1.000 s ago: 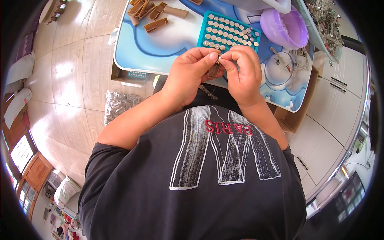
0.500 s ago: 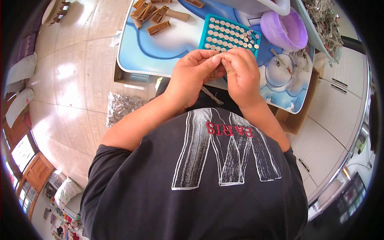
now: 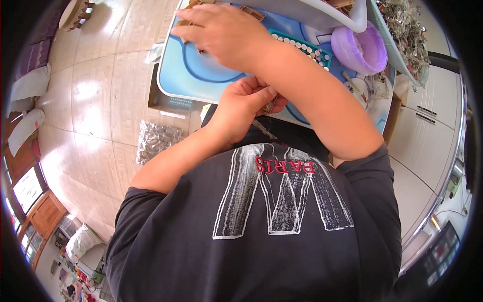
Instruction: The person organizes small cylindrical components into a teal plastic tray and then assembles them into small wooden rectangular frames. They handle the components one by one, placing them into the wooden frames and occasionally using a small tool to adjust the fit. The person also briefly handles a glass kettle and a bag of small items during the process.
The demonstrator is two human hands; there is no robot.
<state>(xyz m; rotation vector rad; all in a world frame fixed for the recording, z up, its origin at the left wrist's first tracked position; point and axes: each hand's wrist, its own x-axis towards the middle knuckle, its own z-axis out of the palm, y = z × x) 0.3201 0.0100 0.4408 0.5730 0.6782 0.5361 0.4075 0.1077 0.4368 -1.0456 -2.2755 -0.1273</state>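
My left hand point(image 3: 244, 103) is held close to my chest at the near edge of the blue and white table top point(image 3: 201, 75). It pinches a small brown wooden piece point(image 3: 270, 104), and a thin dark rod point(image 3: 264, 129) sticks out below it. My right hand point(image 3: 221, 32) stretches across to the far left of the table with its fingers spread. It hovers over a pile of brown wooden pieces point(image 3: 187, 22) and hides most of them. I see nothing held in it.
A teal rack of small white round caps point(image 3: 304, 46) lies behind my right forearm. A purple bowl point(image 3: 358, 46) and a white tray point(image 3: 322, 19) stand at the far right, beside a heap of metal parts point(image 3: 405, 32). A clear bag of metal bits point(image 3: 156, 138) lies on the floor to the left.
Both hands were together at the table's near edge. My right hand has since left that spot and swung up and left to the brown pieces. My left hand stayed, still holding its piece.
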